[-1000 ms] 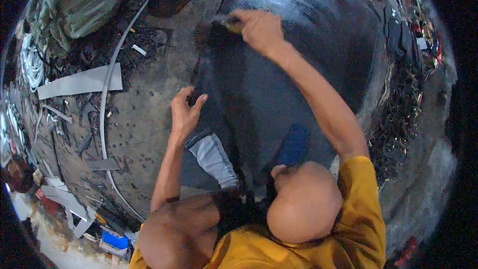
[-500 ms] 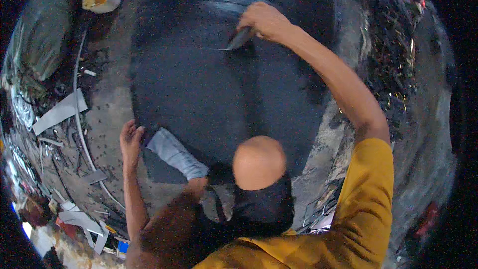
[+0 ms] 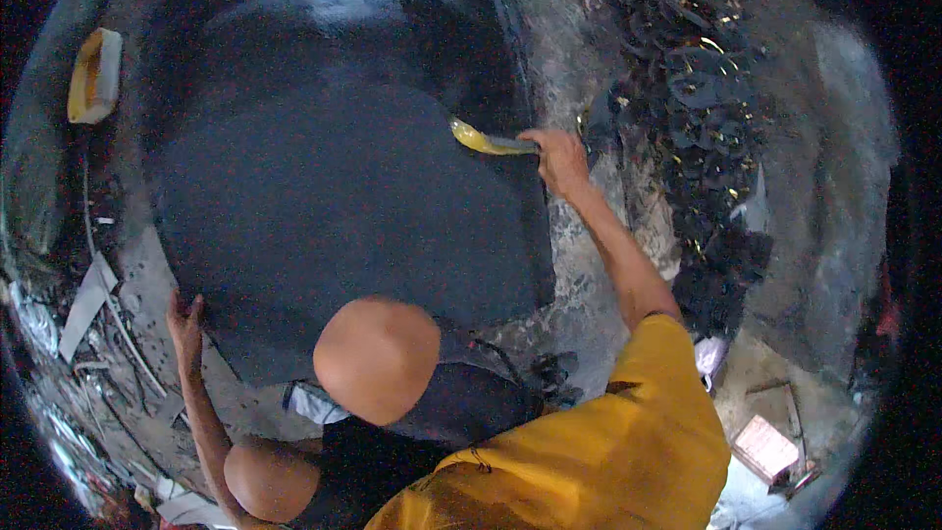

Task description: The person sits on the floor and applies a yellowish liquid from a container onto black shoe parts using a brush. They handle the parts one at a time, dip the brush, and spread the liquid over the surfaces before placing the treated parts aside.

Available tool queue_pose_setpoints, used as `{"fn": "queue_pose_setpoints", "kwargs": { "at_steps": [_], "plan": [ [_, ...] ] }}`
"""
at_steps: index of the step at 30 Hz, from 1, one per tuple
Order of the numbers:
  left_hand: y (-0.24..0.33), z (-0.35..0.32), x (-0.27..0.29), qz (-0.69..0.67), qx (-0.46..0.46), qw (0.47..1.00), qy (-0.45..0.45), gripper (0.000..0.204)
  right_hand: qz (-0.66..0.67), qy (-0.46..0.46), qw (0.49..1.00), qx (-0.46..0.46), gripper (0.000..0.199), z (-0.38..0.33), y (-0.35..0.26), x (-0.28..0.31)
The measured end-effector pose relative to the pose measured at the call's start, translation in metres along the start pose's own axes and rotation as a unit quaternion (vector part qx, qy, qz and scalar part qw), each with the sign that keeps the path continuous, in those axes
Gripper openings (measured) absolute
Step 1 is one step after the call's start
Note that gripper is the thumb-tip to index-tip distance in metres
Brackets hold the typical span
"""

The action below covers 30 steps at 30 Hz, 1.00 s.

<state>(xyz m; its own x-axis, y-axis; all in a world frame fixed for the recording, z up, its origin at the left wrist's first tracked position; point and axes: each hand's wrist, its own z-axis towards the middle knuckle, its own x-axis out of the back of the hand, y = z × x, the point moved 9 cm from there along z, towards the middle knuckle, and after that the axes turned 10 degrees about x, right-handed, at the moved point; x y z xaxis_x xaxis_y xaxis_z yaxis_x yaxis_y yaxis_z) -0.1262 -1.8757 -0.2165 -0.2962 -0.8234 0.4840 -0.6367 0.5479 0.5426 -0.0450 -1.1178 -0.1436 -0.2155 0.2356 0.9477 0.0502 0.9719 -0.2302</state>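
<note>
My right hand (image 3: 562, 161) grips the dark handle end of a flat spreader (image 3: 498, 145) near the right edge of a wide black sheet (image 3: 343, 186) on the floor. Yellow, wet-looking paste coats the spreader's curved tip, which lies at the sheet's surface. Matte black covers the near part of the sheet, while its far part shines with curved streaks. Beside the sheet's left edge is my left hand (image 3: 184, 322), thumb and fingers apart and nothing visible between them. My bare knee (image 3: 378, 361) covers part of the near edge.
An open yellow-white container (image 3: 95, 79) stands at the far left, by a large greenish bundle (image 3: 44, 137). Pale strips (image 3: 88, 304) and a thin hose (image 3: 134, 339) lie left. Dark scraps (image 3: 702, 118) heap up at right. A pinkish-white box (image 3: 765, 450) sits near right.
My right hand has swung to the sheet's right edge with the spreader, whose yellow-coated side now shows. The view has shifted right, and my knees now hide most of the grey-covered foot.
</note>
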Motion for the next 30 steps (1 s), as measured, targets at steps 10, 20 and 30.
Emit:
{"fn": "queue_pose_setpoints", "kwargs": {
  "at_steps": [10,20,30],
  "plan": [
    [-0.091,-0.064,0.010,-0.042,-0.017,0.999,0.027,0.064,0.017,0.117,0.970,-0.214,0.041,-0.109,0.000,-0.031],
    [-0.170,-0.155,-0.027,-0.284,0.121,0.947,-0.090,0.055,0.028,0.110,0.991,0.077,0.048,-0.009,-0.037,-0.003],
    [-0.206,-0.178,-0.100,-0.454,0.152,0.870,-0.114,0.032,0.041,0.102,0.994,-0.016,0.049,-0.265,-0.077,-0.075]
  ]
}}
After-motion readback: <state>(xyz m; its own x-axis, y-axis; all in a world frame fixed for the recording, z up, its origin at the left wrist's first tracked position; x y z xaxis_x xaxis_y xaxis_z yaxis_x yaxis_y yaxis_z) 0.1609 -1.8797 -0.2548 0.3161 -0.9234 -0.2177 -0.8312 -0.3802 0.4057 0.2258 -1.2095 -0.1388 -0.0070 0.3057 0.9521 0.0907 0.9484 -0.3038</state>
